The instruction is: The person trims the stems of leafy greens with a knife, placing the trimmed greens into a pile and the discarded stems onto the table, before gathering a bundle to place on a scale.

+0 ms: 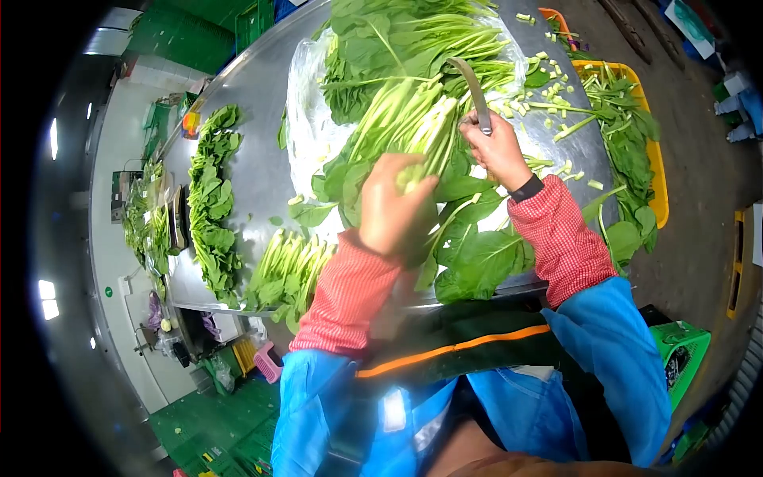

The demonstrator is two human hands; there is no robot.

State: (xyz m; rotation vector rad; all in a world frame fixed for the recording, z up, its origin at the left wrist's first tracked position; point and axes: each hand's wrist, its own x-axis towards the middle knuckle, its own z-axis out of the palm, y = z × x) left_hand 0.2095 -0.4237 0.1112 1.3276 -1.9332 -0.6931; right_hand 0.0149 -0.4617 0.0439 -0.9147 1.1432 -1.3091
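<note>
My left hand [395, 205], slightly blurred, is closed around leafy greens with pale cut stem ends [409, 176] showing between thumb and fingers. My right hand [497, 149] grips a sickle [477, 91], its curved blade pointing up and away over the stalks. Beyond both hands a large heap of leafy greens [397, 48] lies partly on a clear plastic bag [306, 119]. Loose broad leaves [485, 258] spread below my right hand, near the table's front edge. The sickle's handle is mostly hidden in my fist.
Trimmed stem pieces [548, 87] are scattered over the right side of the metal table [258, 103]. Bunched greens [213, 207] lie in a row on the left, with another bunch [282, 266] nearer me. A yellow crate [656, 171] of greens stands at the right edge.
</note>
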